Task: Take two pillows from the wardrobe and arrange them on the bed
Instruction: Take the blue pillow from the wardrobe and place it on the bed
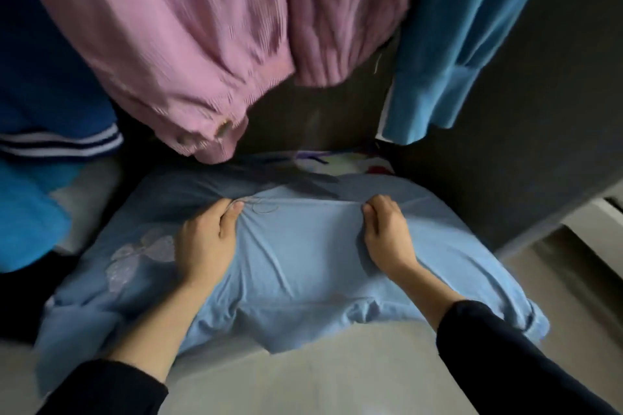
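Centre of the frame, and there's the light blue pillow (pixel 296 266), lying flat in the bottom of the wardrobe with its long axis running left to right across the picture. Its near long edge spills toward the lower part of the frame, over the pale floor (pixel 303 381); its far edge sits under the hanging clothes. A pale bow motif (pixel 141 253) shows on the left end of the cover.

Both hands are on it. The left hand (pixel 209 239), left of centre, has its fingers curled shut, pinching a gather of the blue cover near the far edge. The right hand (pixel 387 232), right of centre, is likewise closed tight on the fabric, with the cloth pulled taut and creased between the two. Dark sleeves (pixel 505 347) come in from the lower corners.

Above, a pink ribbed garment (pixel 175 44) hangs across the upper left and middle, blurred. A teal garment (pixel 448 44) hangs upper right, a dark blue one with white stripes (pixel 50 84) at the far left. Behind the pillow, upper centre-right, a patch of white patterned fabric (pixel 337 162) peeks out; I can't tell what it is.
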Demonstrator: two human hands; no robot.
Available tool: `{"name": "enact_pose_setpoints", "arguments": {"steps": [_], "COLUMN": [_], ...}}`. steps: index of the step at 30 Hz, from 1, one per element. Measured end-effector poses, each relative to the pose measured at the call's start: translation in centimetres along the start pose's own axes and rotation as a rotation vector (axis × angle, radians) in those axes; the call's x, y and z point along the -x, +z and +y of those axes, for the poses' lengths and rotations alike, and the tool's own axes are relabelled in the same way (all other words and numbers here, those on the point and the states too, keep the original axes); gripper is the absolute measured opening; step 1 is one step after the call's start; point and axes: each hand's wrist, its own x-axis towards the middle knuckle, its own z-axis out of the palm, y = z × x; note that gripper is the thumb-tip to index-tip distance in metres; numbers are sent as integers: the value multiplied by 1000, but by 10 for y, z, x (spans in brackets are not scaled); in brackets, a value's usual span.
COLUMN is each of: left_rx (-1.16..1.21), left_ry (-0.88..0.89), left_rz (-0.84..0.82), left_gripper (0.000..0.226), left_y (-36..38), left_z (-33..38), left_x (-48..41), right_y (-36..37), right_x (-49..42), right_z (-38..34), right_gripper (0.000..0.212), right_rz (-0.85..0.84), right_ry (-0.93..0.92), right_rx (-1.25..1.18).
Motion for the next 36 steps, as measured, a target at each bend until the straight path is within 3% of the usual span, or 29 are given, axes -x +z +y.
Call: {"name": "enact_pose_setpoints", "arguments": {"steps": [11, 18, 22, 28, 36], "left_rx": [55, 145, 189, 190, 336], "left_ry": [228, 211, 216, 456, 525], "left_rz": [-414, -557, -623, -703, -708], "left_gripper": [34, 32, 38, 35, 27], "left_y": [-131, -165, -156, -110, -10], "left_z": [173, 312, 407, 547, 711], "left_x": [46, 98, 114, 115, 88], "right_y": [-225, -402, -500, -637, -787], "right_x": [159, 212, 217, 206, 119], "right_z": [-79, -97, -76, -4, 98], "right_gripper": [22, 21, 27, 25, 23], "right_rz": [23, 58, 121, 218, 298], "right_ry": [400, 431, 416, 427, 384], "right_rx": [70, 220, 273, 356, 454]}}
